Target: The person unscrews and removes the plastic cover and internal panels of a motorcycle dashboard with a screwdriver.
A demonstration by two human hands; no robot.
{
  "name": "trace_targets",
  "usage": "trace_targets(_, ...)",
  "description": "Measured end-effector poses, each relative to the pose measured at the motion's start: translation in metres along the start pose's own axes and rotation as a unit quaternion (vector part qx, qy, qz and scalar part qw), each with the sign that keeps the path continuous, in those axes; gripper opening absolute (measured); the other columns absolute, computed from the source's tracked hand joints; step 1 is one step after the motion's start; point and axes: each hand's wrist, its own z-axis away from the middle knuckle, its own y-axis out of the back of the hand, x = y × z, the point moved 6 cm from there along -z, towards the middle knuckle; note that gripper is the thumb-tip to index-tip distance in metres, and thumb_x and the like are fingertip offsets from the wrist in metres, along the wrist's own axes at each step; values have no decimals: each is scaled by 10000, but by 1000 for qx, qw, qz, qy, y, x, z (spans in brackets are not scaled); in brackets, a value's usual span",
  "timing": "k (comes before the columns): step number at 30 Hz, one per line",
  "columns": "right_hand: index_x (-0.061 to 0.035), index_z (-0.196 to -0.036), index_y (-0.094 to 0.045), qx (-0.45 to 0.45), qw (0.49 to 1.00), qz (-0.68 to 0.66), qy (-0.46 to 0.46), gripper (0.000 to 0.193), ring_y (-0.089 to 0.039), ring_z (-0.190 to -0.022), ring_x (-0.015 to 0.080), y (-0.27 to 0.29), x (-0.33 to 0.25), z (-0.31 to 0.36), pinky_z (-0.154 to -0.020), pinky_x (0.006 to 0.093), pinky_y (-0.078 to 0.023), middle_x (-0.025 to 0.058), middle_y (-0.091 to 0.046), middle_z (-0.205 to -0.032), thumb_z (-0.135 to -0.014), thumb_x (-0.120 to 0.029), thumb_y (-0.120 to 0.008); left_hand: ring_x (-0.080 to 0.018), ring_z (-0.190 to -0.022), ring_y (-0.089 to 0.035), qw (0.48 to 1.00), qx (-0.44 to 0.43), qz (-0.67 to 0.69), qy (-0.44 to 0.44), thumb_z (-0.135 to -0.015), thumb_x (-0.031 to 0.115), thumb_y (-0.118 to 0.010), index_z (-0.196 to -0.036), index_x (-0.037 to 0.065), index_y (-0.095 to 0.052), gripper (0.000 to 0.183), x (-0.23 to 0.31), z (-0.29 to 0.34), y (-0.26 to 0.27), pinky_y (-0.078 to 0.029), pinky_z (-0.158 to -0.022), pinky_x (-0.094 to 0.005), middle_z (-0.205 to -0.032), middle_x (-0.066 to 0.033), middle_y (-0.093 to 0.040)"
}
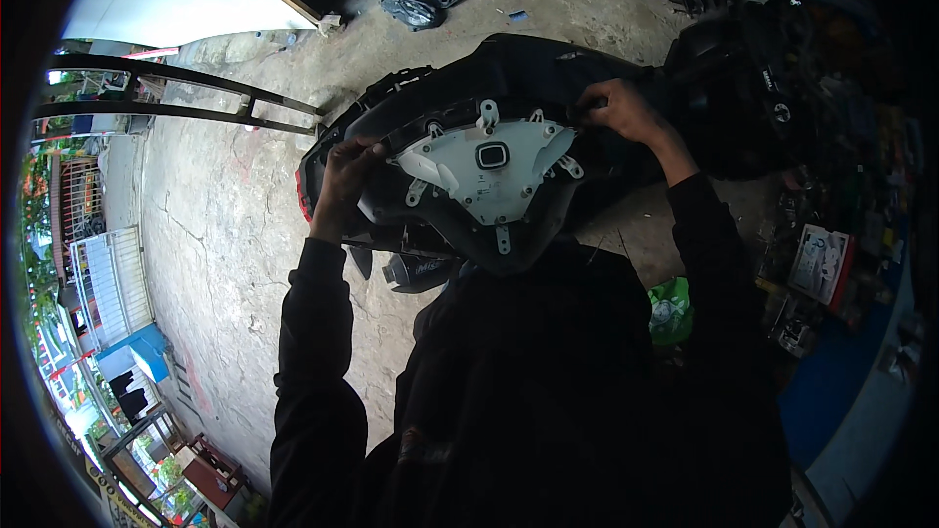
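Observation:
Between my hands, facing me, is the back of a scooter headlight unit (486,194). Its whitish housing has several screw tabs round the rim and a dark square-rounded ring in the middle. The unit sits within a black plastic cover (508,256), which narrows towards my body. My left hand (339,184) is closed on the cover's left end, thumb along the upper edge. At the upper right corner, my right hand (626,111) pinches the cover's edge; its fingertips are partly hidden in dark shade. The front of the light faces away, out of sight.
A black scooter (567,64) stands just beyond the cover. Black metal rails (210,106) reach in from the left. A loose lamp unit (411,10) lies on the concrete floor (225,225). At right are a green bag (670,311) and a boxed package (820,262) among clutter.

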Motion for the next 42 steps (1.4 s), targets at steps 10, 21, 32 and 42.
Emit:
trace_targets(10,-20,-965,-697,17,996,-76,40,275,-664,-808,217,6,-5,19,-753,319,-488,135,-698,-871,-722,-142,-742,-82,-853,-579,988,39,-148,-16,-884,196,-647,-1012,-11,-671,245,5,-3,-2,-453,-774,-241,-907,-27,-664)
trace_targets(21,-55,-954,-704,41,996,77,-4,252,-668,-865,269,-8,-7,24,-789,351,-497,132,-698,-902,-746,-195,-730,-100,-840,-574,971,60,-232,-24,-882,234,-629,-1029,-20,-658,295,21,3,-20,-451,-768,-260,-898,-49,-664)
trace_targets(32,3,-974,-689,-6,988,-138,65,233,-662,-849,167,-7,6,18,-795,295,-495,101,-711,-908,-775,-115,-708,-179,-961,-608,942,-165,-285,64,-770,292,-744,-1165,-39,-604,534,54,-24,-59,-462,-856,-287,-1064,-117,-659)
trace_targets(42,8,-943,-688,9,986,-148,78,210,-652,-804,142,12,-15,32,-770,277,-495,81,-696,-849,-750,-73,-705,-200,-993,-618,833,-356,-385,175,-676,251,-811,-1200,7,-597,616,67,-39,-144,-463,-893,-314,-1078,-124,-671)
